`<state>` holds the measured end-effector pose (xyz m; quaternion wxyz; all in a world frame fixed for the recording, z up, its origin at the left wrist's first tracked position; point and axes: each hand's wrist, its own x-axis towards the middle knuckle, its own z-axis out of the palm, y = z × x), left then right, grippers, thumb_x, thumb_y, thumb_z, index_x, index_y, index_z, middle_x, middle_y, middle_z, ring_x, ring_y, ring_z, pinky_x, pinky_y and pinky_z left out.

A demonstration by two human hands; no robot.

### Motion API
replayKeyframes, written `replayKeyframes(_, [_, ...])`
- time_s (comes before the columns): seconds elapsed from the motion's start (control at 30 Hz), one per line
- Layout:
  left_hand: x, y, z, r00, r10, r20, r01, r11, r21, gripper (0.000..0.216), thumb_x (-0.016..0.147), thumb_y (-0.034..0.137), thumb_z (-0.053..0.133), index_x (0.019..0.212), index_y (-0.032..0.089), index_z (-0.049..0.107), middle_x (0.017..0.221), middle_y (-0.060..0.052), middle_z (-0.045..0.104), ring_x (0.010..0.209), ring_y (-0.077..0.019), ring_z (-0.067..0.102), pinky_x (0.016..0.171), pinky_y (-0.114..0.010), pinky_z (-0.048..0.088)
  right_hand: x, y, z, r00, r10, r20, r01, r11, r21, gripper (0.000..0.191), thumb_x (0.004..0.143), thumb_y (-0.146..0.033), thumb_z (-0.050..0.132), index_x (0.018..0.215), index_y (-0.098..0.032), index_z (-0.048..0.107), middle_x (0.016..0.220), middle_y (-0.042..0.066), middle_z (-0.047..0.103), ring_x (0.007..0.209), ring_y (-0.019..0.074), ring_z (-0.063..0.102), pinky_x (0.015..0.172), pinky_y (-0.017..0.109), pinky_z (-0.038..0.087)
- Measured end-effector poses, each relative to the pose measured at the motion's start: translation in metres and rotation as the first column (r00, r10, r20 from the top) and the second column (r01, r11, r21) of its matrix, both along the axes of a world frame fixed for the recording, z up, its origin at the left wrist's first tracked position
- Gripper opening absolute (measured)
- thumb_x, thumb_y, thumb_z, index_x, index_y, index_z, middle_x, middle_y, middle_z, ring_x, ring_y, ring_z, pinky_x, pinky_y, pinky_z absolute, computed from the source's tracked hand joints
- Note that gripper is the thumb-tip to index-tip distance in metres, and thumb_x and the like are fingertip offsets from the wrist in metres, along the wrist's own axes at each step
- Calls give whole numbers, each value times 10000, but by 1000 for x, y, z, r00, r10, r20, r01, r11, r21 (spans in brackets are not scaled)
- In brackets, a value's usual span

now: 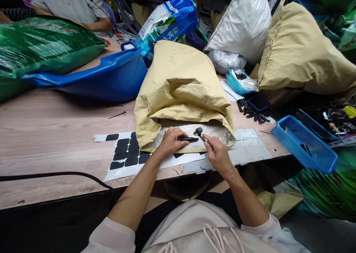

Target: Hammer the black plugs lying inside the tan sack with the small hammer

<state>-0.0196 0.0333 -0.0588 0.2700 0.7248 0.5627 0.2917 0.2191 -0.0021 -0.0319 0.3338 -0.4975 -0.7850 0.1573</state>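
My left hand [171, 141] is closed around a slim black tube [190, 139], which points to the right and resembles a pen barrel. My right hand [217, 152] pinches the thin handle of a small tool with a round black head [199, 130]. The tool's head is just above the right end of the tube; whether they touch, I cannot tell. Both hands are at the open mouth of a big tan paper sack [189, 67] lying on the table. Its silvery-white inner lining [218, 134] shows behind my fingers.
Under the sack lies a white sheet with black rounded stickers [122, 145]. A blue basin [111, 75] stands left, a blue basket [306, 143] right by the edge. Several black tubes [254, 112] lie near it. Another person [69, 5] sits across the table.
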Motion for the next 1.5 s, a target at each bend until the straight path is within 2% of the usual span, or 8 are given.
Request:
replayKeyframes(0.2, [1,1,-1,1000,-1,8,0,1000,13,150,802,336,812,929,257,813,938,-39,747,1039,-283,553,961,-414,409,-20,-9,1,994,50,98,-56,996,63,423,1079,-247,406,1431,-232,640,1044,73,711,952,185,678,878,284,559])
replayKeyframes(0.37, [1,2,1,1000,-12,-18,13,1000,18,119,812,353,807,843,240,789,874,-33,713,978,-265,540,928,-400,397,-27,-12,-3,975,49,216,-52,999,8,414,1073,-228,417,1407,-232,662,1006,63,696,930,180,675,827,251,542])
replayKeyframes(0.57, [2,1,-1,1000,4,12,-4,1000,14,130,811,320,809,930,266,815,942,-27,753,1025,-269,551,963,-408,404,-21,-10,-3,989,-6,149,-2,999,51,424,1087,-254,389,1416,-230,656,1021,68,698,937,183,674,862,267,537])
replayKeyframes(0.77, [1,0,0,1000,12,7,-12,1000,11,121,794,283,811,907,241,803,909,-30,747,996,-266,555,938,-400,410,-16,-10,-4,983,15,186,-22,999,36,394,1071,-229,433,1381,-229,675,1017,54,705,915,169,678,825,244,532])
replayKeyframes(0.9, [1,-1,2,1000,15,-7,-15,1000,5,130,775,271,795,899,240,774,930,-21,738,1001,-267,558,938,-401,416,-4,6,0,969,-79,236,58,994,95,398,1066,-224,445,1395,-240,667,1050,62,707,937,178,672,793,252,513])
replayKeyframes(1.13, [1,-2,4,998,20,-55,-21,1000,-11,205,772,319,792,960,246,759,969,-26,731,1036,-288,562,959,-425,399,12,35,-9,840,-218,497,178,976,126,349,1017,-164,513,1273,-249,735,1017,79,690,932,209,624,780,296,448])
replayKeyframes(1.3, [1,-2,2,997,0,-76,-2,1000,-24,176,828,357,760,967,250,770,972,-39,722,1061,-298,546,968,-437,377,8,32,-24,802,-308,512,209,947,244,332,1019,-191,526,1287,-229,719,996,84,678,922,217,581,787,313,390])
replayKeyframes(1.5, [-1,-1,-2,997,-32,-77,32,999,1,196,884,401,700,993,250,760,978,-42,704,1040,-285,533,955,-433,382,8,31,-26,804,-310,507,193,943,269,320,1005,-185,542,1274,-227,712,984,65,669,923,214,557,796,321,361])
